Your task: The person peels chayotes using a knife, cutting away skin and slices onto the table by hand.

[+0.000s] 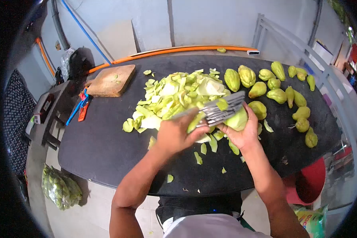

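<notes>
My left hand [177, 134] is closed around the handle of a broad-bladed knife [231, 106]; its blade looks striped and smeared by motion. A green bit of peel [222, 104] sticks to the blade. In my right hand [245, 133] is a pale green chayote [238, 120], its far side hidden by the blade, which is against or very close to it. Just beyond both hands rises a heap of chayote peels and pale pieces [174, 95]. Several loose peel strips [213, 143] are scattered on the dark table below the hands.
Several whole chayotes [277, 95] lie on the right of the dark table [103, 146]. A wooden chopping board [114, 79] and a blue-and-red tool [82, 106] are at the left. On the floor are a bag of green produce [61, 188] and a red bucket [319, 174].
</notes>
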A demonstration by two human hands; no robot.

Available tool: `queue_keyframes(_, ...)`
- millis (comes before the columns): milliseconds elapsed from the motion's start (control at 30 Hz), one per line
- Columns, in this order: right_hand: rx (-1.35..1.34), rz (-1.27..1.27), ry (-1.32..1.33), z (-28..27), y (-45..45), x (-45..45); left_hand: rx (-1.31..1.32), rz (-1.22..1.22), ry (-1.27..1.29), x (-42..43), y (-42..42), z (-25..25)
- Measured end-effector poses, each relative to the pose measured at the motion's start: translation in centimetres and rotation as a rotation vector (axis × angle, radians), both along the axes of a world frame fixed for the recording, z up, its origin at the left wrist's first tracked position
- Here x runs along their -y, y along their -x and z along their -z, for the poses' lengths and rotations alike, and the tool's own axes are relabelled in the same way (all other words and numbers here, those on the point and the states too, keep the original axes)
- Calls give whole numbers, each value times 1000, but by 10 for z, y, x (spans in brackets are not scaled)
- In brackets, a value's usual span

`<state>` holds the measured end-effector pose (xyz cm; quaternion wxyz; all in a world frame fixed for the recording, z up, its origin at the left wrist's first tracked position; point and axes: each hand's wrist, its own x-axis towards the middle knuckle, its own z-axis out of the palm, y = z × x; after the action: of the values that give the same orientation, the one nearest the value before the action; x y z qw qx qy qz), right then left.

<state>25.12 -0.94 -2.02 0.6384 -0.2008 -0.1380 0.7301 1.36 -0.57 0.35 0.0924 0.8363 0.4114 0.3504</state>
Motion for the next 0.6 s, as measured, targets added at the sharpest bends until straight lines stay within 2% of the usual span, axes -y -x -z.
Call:
queue_keyframes(100,-41,28,-9,17,-1,-5,-78,125,-279,12,-16,3)
queue_keyframes(133,-3,-35,-136,19,-2,-9,-99,172,-309,16,-19,1)
queue_keyframes(167,-24,54,-84,23,-2,-6,-158,176,-381,22,-22,-2)
queue_keyframes(233,-122,-109,-155,7,-5,0,-73,246,-509,19,-28,6)
queue_keyframes(333,125,45,-205,6,2,0,-80,243,-540,21,-29,5)
queue_keyframes(433,401,163,-223,12,2,-4,-184,200,-449,28,-26,1)
queue_keyframes(467,425,161,-223,12,2,-4,-166,209,-470,28,-26,1)
queue_keyframes(533,337,124,-191,6,4,-1,-129,226,-510,25,-27,-1)
queue_keyframes(600,113,57,-125,-4,5,4,-136,224,-495,25,-27,1)
